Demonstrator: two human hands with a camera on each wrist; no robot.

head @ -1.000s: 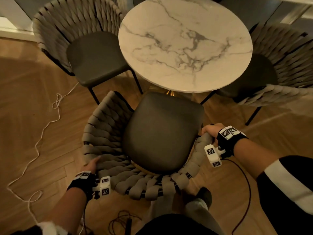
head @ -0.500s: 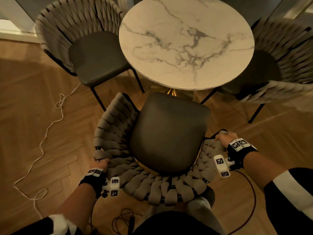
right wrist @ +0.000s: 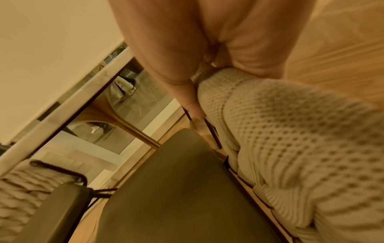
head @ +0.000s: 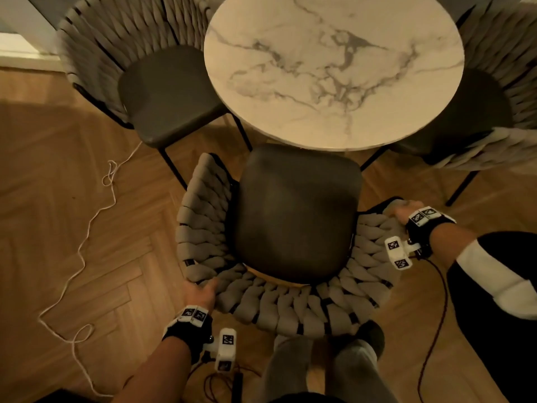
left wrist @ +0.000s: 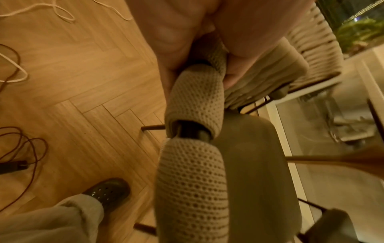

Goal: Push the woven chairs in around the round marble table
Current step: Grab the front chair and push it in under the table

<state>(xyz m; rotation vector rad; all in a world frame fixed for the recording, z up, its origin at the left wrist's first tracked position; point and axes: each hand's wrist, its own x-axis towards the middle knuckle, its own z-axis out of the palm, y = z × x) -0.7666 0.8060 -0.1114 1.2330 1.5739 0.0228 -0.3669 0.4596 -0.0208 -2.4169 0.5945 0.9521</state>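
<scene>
L hand is gripping the near woven chair at its back-left rim, fingers curling round a strap; R hand is clutching the right rim. Chair's seat front is sitting just under the round marble table edge, w/ two other chairs flanking.

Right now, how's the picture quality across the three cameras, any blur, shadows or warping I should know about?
Head view: dim warm light, wide-angle bowing, motion smear on the far left chair; the marble table is brightest. Left wrist view: the left hand is close and soft, while the near chair shows crisp weave. Right wrist view: the right hand and the weave are blurred.
</scene>
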